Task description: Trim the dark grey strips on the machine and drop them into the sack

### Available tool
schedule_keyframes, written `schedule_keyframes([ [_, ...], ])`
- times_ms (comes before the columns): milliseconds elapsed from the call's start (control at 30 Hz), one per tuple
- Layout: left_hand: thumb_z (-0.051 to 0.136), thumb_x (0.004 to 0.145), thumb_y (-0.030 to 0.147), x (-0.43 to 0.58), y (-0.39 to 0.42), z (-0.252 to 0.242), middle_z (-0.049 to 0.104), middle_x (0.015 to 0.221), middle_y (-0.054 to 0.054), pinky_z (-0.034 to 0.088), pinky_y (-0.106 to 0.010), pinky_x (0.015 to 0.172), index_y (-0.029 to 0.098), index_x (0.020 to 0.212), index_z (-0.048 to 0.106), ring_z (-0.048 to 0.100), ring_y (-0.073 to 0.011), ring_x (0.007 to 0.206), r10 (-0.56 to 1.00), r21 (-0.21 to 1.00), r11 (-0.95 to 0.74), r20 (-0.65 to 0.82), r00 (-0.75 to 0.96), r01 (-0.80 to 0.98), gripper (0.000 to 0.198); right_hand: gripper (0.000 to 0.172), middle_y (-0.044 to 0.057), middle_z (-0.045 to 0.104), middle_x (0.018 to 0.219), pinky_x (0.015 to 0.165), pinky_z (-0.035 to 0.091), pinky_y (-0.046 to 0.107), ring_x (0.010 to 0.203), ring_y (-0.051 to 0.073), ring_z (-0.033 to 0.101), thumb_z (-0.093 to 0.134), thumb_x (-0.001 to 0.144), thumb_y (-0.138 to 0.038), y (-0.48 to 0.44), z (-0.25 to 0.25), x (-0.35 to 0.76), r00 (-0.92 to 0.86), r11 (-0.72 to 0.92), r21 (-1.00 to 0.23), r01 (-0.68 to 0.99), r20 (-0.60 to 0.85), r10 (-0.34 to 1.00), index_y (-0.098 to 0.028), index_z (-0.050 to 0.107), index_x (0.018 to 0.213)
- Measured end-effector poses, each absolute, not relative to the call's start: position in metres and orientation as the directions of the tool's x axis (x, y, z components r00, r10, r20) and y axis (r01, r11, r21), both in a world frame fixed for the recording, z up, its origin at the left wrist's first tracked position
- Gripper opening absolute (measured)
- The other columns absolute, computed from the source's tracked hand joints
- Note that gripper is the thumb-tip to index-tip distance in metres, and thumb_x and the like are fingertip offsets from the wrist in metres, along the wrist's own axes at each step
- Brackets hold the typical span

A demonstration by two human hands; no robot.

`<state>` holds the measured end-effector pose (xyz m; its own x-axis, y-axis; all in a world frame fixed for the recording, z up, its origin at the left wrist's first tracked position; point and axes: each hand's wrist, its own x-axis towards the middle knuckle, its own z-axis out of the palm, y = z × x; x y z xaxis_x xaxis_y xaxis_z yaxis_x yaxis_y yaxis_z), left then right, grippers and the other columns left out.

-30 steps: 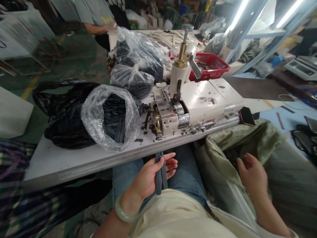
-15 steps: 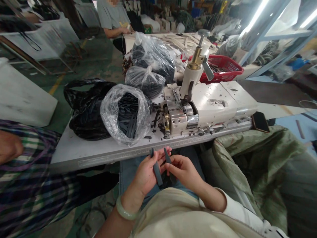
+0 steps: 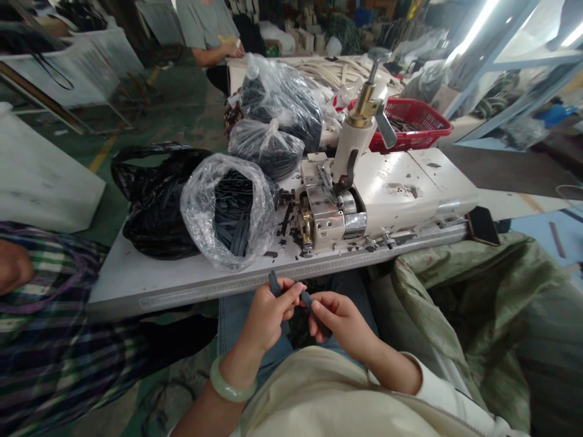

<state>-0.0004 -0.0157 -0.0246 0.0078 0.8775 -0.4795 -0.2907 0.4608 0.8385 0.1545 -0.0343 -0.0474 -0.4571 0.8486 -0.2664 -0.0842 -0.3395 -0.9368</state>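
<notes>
My left hand is closed on a dark grey strip that sticks up past its fingers. My right hand pinches another dark strip right beside it. Both hands sit over my lap, just below the front edge of the white table. A cream machine with a brass-topped post stands on the table directly beyond my hands. To its left lies an open clear bag of dark strips.
A black bag and two tied clear bags lie at the left and behind. A red basket sits behind the machine. A green sack hangs open at my right. A person in plaid is at my left, another sits far back.
My right hand has come in from the sack to meet my left hand and has taken one of the two strips. Both hands have risen slightly toward the table edge.
</notes>
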Motion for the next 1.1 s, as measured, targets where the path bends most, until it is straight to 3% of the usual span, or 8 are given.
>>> schedule_keyframes([
  [100,0.081,0.064,0.036,-0.004,-0.013,-0.024,0.048,0.051,0.004,0.018,-0.015,0.038,0.012,0.064,0.061,0.032,-0.0018,0.04,0.886,0.843,0.44,-0.464,-0.006,-0.31,0.031,0.042,0.0,0.062,0.057,0.044,0.044,0.02,0.043,0.009,0.053,0.058,0.084,-0.056,-0.023,-0.042,0.153,-0.524,-0.481,-0.854,-0.197,-0.323,0.788,-0.015,0.062,0.088],
  [300,0.081,0.063,0.042,-0.021,-0.007,-0.027,0.042,0.052,0.006,0.013,-0.013,0.038,0.01,0.07,0.067,0.023,0.0003,0.041,0.883,0.845,0.372,-0.449,-0.133,-0.384,0.036,0.034,-0.005,0.055,0.044,0.03,0.024,0.015,0.03,0.005,0.039,0.062,0.081,-0.049,0.044,-0.03,0.177,-0.135,-0.292,-0.937,-0.193,-0.269,0.953,-0.016,0.059,0.076],
  [433,0.082,0.063,0.043,-0.027,-0.006,-0.03,0.041,0.052,0.007,0.014,-0.013,0.038,0.011,0.07,0.067,0.024,0.0001,0.042,0.875,0.845,0.385,-0.462,-0.144,-0.371,0.036,0.035,-0.007,0.048,0.037,0.028,0.015,0.017,0.027,0.004,0.03,0.065,0.075,-0.049,0.085,-0.023,0.188,-0.019,-0.243,-0.926,-0.288,-0.249,0.968,-0.016,0.058,0.069],
  [1100,0.084,0.059,0.041,-0.026,-0.005,-0.036,0.042,0.052,0.006,0.016,-0.011,0.037,0.011,0.067,0.067,0.025,-0.0001,0.043,0.852,0.823,0.422,-0.503,-0.143,-0.38,0.035,0.028,-0.007,0.047,0.038,0.03,0.016,0.018,0.028,0.003,0.027,0.066,0.072,-0.04,0.111,-0.018,0.173,0.194,-0.134,-0.865,-0.483,-0.255,0.947,-0.015,0.055,0.065],
])
